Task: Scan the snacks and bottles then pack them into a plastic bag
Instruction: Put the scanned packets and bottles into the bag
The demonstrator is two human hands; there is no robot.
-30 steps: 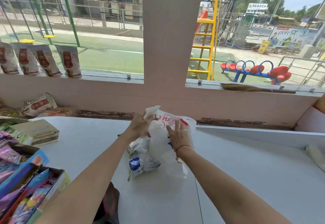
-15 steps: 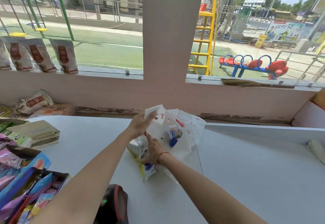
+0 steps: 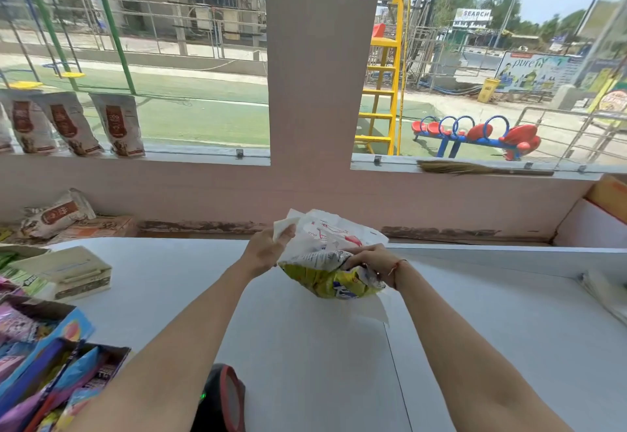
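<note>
A white plastic bag (image 3: 330, 233) with red print stands open on the white counter (image 3: 305, 346), in the middle near the far edge. My left hand (image 3: 266, 250) is shut on the bag's left handle and holds it up. My right hand (image 3: 371, 262) grips a yellow snack packet (image 3: 325, 279) at its top and holds it at the bag's mouth, partly inside. The bottle seen earlier is hidden inside the bag.
A black and red barcode scanner (image 3: 224, 397) sits at the counter's near edge. Boxes of colourful snack packets (image 3: 40, 363) fill the left side, with a cream box (image 3: 73, 274) behind them. Brown pouches (image 3: 117, 124) line the window sill. A broom (image 3: 475, 168) lies on the right sill.
My right hand picked the yellow snack packet off the counter and moved it up and right into the bag's mouth. My left hand kept hold of the bag's handle.
</note>
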